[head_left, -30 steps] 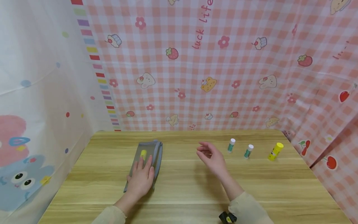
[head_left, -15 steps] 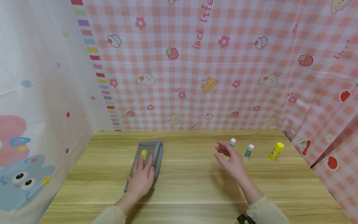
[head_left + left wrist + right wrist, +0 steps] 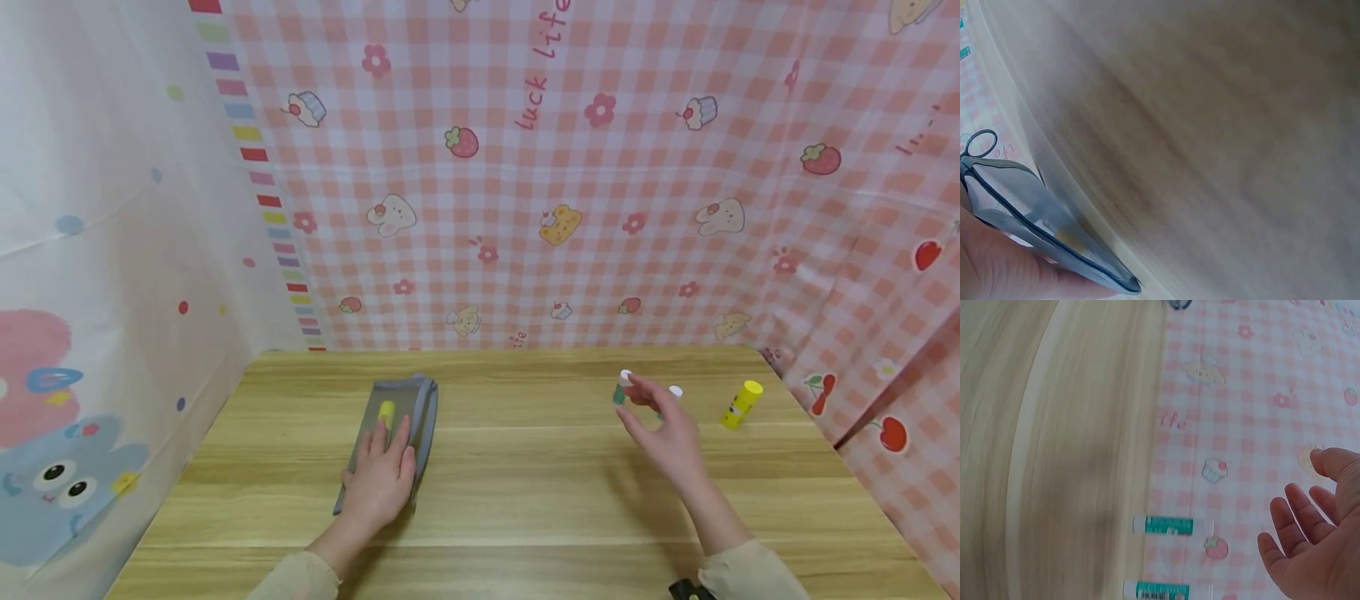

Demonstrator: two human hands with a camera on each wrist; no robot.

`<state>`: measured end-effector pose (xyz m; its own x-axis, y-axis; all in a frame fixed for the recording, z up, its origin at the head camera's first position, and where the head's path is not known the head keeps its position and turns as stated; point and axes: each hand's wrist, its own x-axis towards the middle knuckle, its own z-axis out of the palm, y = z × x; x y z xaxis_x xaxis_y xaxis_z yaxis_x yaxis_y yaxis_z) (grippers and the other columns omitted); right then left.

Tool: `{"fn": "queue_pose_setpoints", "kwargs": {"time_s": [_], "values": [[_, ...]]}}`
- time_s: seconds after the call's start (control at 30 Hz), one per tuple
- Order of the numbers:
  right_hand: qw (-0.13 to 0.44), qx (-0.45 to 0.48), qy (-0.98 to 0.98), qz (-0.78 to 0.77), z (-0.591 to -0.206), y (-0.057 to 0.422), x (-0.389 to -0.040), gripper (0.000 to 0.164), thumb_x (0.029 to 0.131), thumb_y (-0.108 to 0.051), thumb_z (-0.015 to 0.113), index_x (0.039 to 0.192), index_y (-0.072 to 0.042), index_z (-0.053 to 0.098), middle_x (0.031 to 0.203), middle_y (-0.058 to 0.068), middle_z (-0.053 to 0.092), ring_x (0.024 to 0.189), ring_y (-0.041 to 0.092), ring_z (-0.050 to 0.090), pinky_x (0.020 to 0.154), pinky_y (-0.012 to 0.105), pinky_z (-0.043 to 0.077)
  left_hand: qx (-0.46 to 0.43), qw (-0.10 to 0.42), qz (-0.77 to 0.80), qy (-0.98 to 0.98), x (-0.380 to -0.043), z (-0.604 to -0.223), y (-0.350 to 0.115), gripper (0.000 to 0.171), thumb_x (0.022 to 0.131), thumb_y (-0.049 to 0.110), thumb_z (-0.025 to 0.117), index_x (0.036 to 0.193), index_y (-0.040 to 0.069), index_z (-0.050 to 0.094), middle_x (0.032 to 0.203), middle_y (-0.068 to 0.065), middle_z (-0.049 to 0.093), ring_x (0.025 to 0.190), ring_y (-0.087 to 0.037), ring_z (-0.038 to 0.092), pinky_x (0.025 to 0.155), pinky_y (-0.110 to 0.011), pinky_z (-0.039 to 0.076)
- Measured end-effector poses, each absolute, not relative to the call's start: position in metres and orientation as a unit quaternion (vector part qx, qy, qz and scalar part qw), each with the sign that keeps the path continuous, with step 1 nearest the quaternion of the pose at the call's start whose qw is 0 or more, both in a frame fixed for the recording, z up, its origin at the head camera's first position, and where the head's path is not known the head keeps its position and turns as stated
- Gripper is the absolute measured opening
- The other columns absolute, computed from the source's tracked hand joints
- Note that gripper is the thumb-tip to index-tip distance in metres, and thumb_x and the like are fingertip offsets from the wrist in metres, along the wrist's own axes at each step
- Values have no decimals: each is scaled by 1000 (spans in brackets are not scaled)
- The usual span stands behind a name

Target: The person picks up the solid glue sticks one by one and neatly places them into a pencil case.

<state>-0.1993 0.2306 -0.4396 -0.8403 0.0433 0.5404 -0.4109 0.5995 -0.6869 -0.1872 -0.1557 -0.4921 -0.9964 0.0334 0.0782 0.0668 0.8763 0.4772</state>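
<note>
My left hand (image 3: 378, 482) rests with fingers extended on a grey mesh zip pouch (image 3: 423, 433). A yellow glue stick (image 3: 387, 410) shows through the mesh beyond its fingertips. In the left wrist view, the pouch (image 3: 1029, 203) has a zip along its edge and a loop at one end, beside the hand (image 3: 1016, 269). My right hand (image 3: 671, 437) hovers with thumb and fingers apart near a green glue stick with a white cap (image 3: 619, 393). The right wrist view shows that hand (image 3: 1316, 544) holding nothing. A second green glue stick (image 3: 676, 392) is mostly hidden behind it.
A yellow glue stick (image 3: 742, 405) stands at the right of the wooden table (image 3: 510, 500). A black object (image 3: 688, 590) is partly visible by the right sleeve. Checked cloth (image 3: 510, 183) hangs behind the table, and white printed cloth (image 3: 112, 208) on the left.
My right hand has moved right across the table to the green glue sticks, and now partly covers them. My left hand has stayed on the pouch.
</note>
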Motion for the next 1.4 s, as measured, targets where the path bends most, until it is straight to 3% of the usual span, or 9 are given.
{"fn": "queue_pose_setpoints", "kwargs": {"time_s": [0.13, 0.37, 0.73, 1.0, 1.2, 1.4], "values": [[278, 91, -862, 414, -441, 244, -197, 46, 84, 4, 74, 127, 5, 58, 111, 18, 68, 99, 28, 61, 88, 11, 38, -26, 33, -250, -967, -187, -491, -155, 52, 107, 31, 33, 155, 12, 34, 156, -31, 23, 140, -56, 18, 88, -87, 19], [283, 61, -870, 398, -443, 267, -194, 47, 85, 2, 74, 129, 4, 57, 113, 18, 68, 99, -1, 53, 91, 7, 34, -24, 31, -247, -968, -186, -490, -155, 53, 107, 32, 33, 156, 13, 33, 156, -31, 23, 140, -56, 18, 89, -87, 19], [302, 7, -863, 405, -442, 289, -185, 48, 86, 2, 73, 130, 4, 56, 116, 21, 66, 99, -12, 46, 90, 8, 31, -29, 39, -239, -970, -186, -492, -156, 52, 107, 31, 33, 155, 12, 35, 155, -31, 25, 140, -55, 20, 88, -86, 22], [293, -58, -864, 406, -441, 303, -182, 50, 91, -5, 71, 137, 1, 53, 123, 18, 63, 103, -4, 47, 93, 8, 31, -28, 40, -244, -969, -186, -493, -156, 52, 107, 31, 33, 155, 12, 34, 156, -31, 25, 141, -55, 20, 88, -87, 20], [322, -63, -849, 415, -445, 313, -182, 50, 88, 0, 72, 135, 3, 54, 119, 20, 63, 99, -11, 45, 95, 10, 33, -27, 39, -246, -968, -187, -494, -156, 52, 107, 32, 33, 155, 12, 34, 156, -31, 24, 141, -55, 19, 89, -87, 19], [353, -81, -832, 421, -451, 321, -183, 51, 86, 2, 72, 134, 3, 56, 114, 12, 63, 97, -17, 44, 94, 10, 34, -28, 42, -246, -968, -187, -493, -156, 52, 107, 33, 32, 155, 12, 35, 155, -31, 25, 141, -55, 19, 89, -86, 20]]}}
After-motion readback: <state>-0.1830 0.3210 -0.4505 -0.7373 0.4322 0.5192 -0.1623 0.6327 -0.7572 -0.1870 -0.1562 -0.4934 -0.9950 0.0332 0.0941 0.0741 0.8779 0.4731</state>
